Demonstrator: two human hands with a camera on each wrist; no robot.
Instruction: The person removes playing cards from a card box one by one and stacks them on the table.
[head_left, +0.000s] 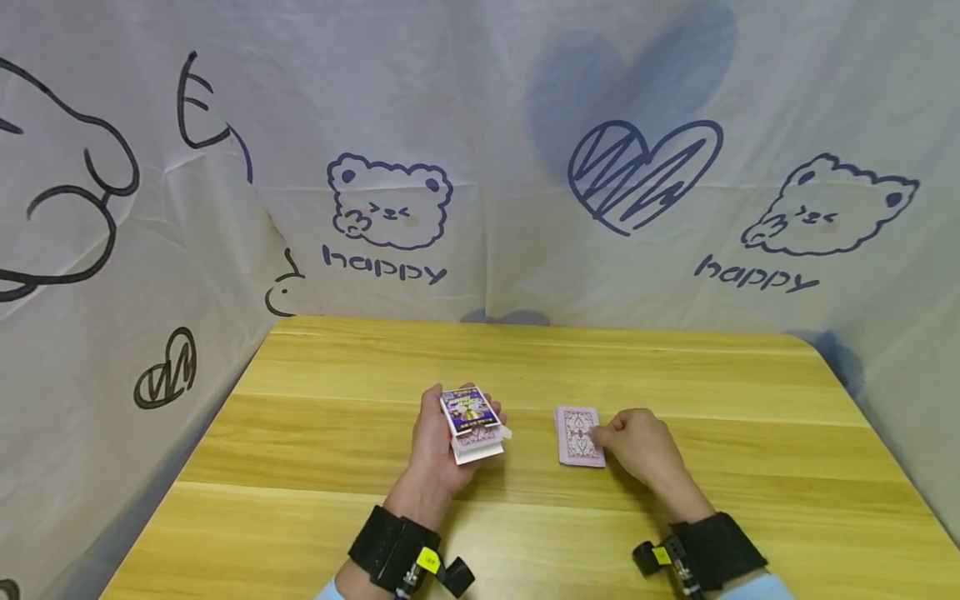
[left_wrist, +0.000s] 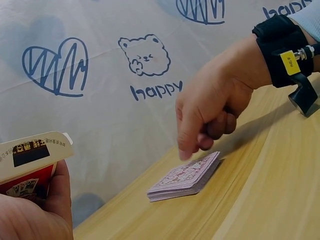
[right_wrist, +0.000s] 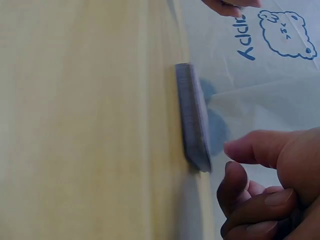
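On my left palm lies a playing card box (head_left: 471,408) with a purple printed front; my left hand (head_left: 435,442) holds it with the thumb along one side. Its flap hangs out at the near end, and patterned card backs (head_left: 478,437) show inside the opening. A squared deck of cards (head_left: 579,435), backs up with a pink-and-red pattern, lies on the table to the right. Over the deck's right edge is my right hand (head_left: 643,446). Its fingertips (left_wrist: 186,154) come close above the top card, the other fingers bent and nothing between them.
The wooden table (head_left: 337,367) has rounded far corners. Behind it and along the sides hangs a white cloth (head_left: 517,250) with drawn bears and hearts. Each wrist wears a black strap (head_left: 720,548) with a small camera.
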